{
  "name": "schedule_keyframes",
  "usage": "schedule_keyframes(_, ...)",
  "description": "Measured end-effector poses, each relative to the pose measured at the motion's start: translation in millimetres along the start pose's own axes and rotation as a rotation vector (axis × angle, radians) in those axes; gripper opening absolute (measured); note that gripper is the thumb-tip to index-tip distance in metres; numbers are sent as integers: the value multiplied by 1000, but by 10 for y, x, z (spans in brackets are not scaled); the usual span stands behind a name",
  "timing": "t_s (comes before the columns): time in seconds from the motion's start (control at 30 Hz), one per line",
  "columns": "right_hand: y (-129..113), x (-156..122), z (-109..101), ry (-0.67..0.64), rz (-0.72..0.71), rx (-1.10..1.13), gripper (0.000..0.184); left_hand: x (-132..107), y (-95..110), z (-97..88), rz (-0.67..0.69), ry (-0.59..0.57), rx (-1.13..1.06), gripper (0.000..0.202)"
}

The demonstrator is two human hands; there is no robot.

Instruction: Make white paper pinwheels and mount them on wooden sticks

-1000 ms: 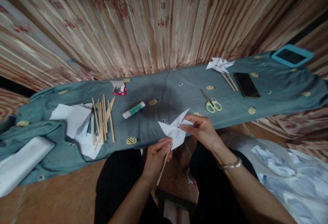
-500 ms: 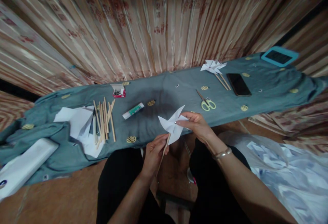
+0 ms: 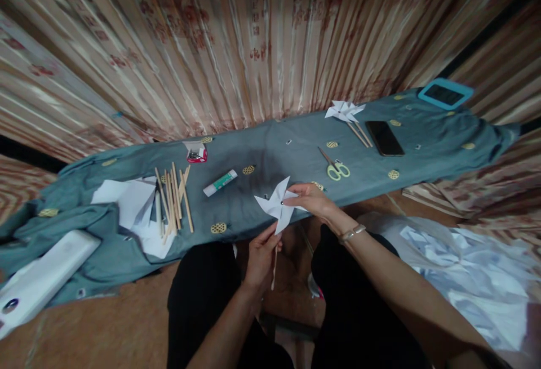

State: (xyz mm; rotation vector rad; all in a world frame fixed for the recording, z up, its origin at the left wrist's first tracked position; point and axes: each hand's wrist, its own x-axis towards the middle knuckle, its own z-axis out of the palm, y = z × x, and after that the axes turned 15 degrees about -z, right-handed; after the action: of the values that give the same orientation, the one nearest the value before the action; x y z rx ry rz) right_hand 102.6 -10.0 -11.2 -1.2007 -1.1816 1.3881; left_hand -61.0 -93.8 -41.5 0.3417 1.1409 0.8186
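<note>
A white paper pinwheel (image 3: 275, 207) with a pin at its centre is held over the near edge of the cloth-covered table (image 3: 270, 138). My left hand (image 3: 262, 253) is closed around its wooden stick (image 3: 274, 276) just below the blades. With thumb and fingers, my right hand (image 3: 310, 200) pinches the right-hand blade beside the pin. Left of the pinwheel lies a glue stick (image 3: 220, 183). Green-handled scissors (image 3: 336, 167) lie beyond my right hand.
Wooden sticks (image 3: 175, 200) and white paper (image 3: 127, 200) lie at left, near a small red box (image 3: 196, 152) of pins. Further right are finished pinwheels (image 3: 344, 111), a phone (image 3: 384, 138) and a blue-framed device (image 3: 444, 94). A plastic bag (image 3: 465, 273) stands on the floor at right.
The pinwheel's blades have turned on the stick, and the stick is now more upright. My right hand has shifted slightly left with the blade. The view has moved a little.
</note>
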Motion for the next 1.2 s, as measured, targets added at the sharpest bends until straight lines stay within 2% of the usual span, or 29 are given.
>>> schedule_keyframes(0.2,19,135,2,-112,66,-203,15,-55,-89,23,-151,-74,-195,39)
schedule_keyframes(0.57,-11,300,-25,-231,40,-570,12,-105,-102,85,-239,-99,-256,43)
schedule_keyframes(0.97,-19,366,-63,-333,32,-590,10,-58,-139,73,-252,-107,-254,45)
schedule_keyframes(1.2,28,359,-47,-325,21,-624,11,-45,-129,77,-248,-52,-231,46)
